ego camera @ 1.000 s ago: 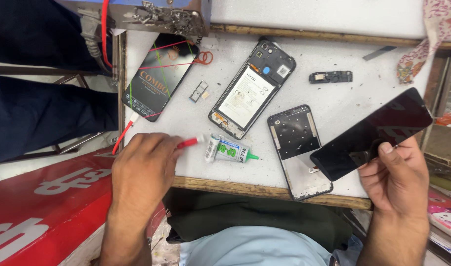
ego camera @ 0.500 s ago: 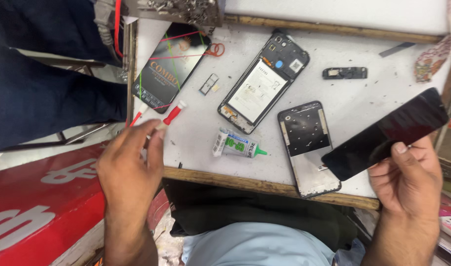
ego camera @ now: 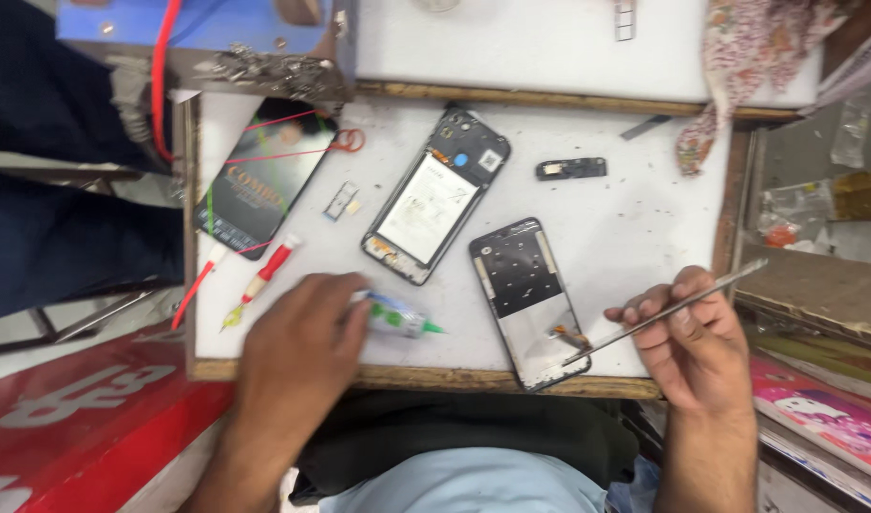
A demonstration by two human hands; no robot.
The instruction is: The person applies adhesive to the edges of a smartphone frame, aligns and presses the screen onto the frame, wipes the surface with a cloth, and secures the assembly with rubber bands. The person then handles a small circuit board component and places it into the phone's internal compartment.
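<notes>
Left hand (ego camera: 297,347) on glue tube (ego camera: 397,317); right hand (ego camera: 692,347) holds tweezers (ego camera: 663,313)

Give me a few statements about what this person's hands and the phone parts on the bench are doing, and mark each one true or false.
1. The right hand holds a thin metal tool whose tip reaches the phone frame. True.
2. The left hand rests on the glue tube. True.
3. The opened phone lies on the floor. False: it lies on the white bench.
4. The red-handled screwdriver is in the right hand. False: it lies on the bench, left of the left hand.
5. The glue tube has a green tip. True.
</notes>
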